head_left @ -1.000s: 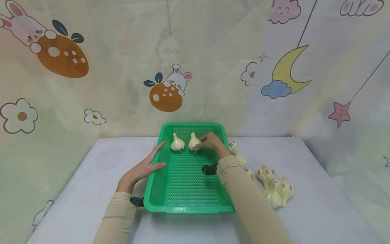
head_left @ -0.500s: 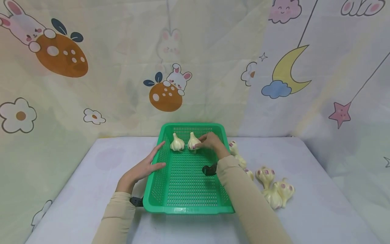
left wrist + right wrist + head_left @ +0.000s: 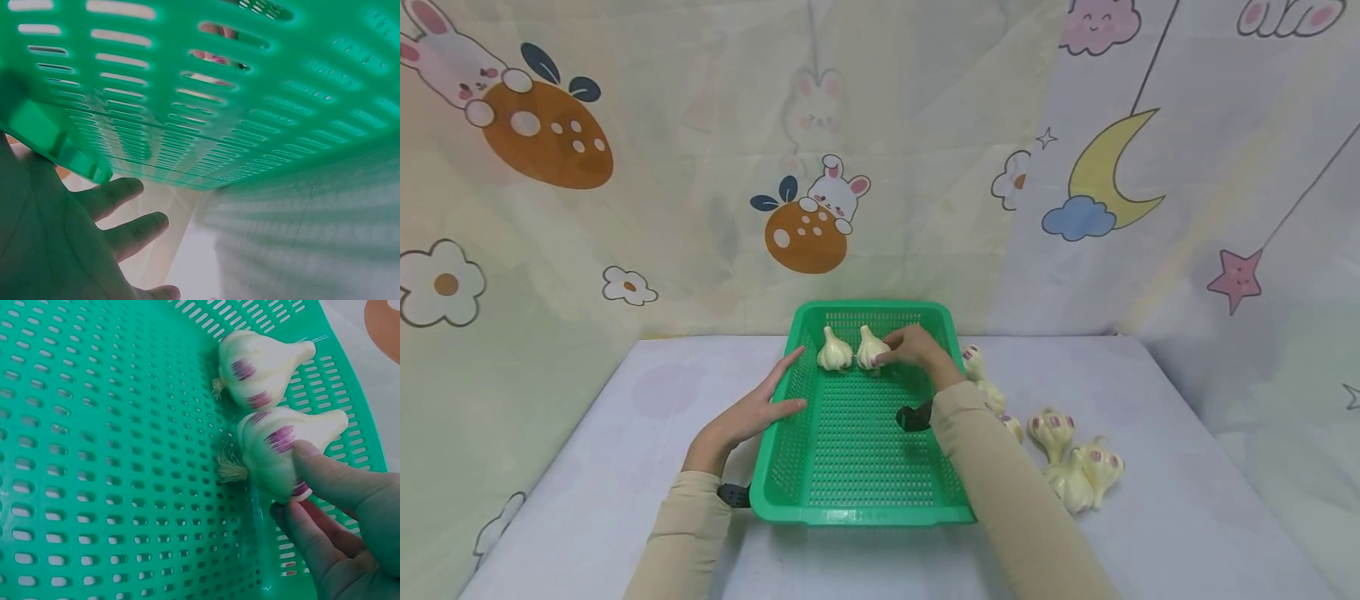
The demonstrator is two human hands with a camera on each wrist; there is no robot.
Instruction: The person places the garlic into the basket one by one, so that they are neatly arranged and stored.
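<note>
Nudged slightly left since the earlier frames, a garlic bulb (image 3: 870, 350) now sits closer to a second bulb (image 3: 835, 351) at the far end of a green basket (image 3: 872, 517). A person's right hand (image 3: 916, 346) pinches the shifted bulb between thumb and fingertips; the bulb lies at the tips, just left of the hand, its stem toward the far wall. In the right wrist view, the thumb rests on its purple-streaked side, and the second bulb lies just beside it, on the side away from the hand. The left hand (image 3: 752, 412) is spread along the basket's left rim, thumb and fingers straight and apart, well away from both bulbs. More bulbs (image 3: 1075, 487) lie to the right of the basket on a white table (image 3: 1165, 500), some partly hidden behind the right sleeve (image 3: 1007, 492). Behind hangs a cloth (image 3: 925, 167) printed with rabbits, flowers and a moon.
</note>
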